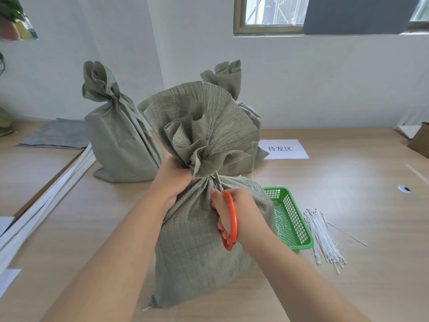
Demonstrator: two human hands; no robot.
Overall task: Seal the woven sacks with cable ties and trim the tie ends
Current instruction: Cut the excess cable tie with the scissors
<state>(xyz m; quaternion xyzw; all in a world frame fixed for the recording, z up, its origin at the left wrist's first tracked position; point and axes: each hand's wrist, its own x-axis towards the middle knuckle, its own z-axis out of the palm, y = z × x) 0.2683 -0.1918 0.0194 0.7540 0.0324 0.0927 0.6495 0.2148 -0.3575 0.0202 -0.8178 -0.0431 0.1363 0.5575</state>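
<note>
Now, on the head camera, the left hand [171, 182] is wrapped around the gathered neck of the nearest woven sack [204, 240], fingers curled tight just under the fanned-out top. Just beside it, the right hand [243, 219] has its fingers through the orange-handled scissors [230, 221], with the blades aimed up into the neck, between the two hands. The cable tie itself can't be made out there, because the folds and blades hide it. With the scissors at the neck, this sack looks cinched and at the trimming step.

Beyond the left hand stands a second sack [120, 140] with its neck bunched. Beyond both hands, a third sack [229, 77] peeks out behind the front one. Both read as finished, though their ties are too small to confirm.

Right of the right hand, a green basket [299, 228] holds white offcuts [282, 219]. Further right, a bundle of fresh cable ties [322, 238] lies on the table [359, 194]. No unsealed sack shows in view.
</note>
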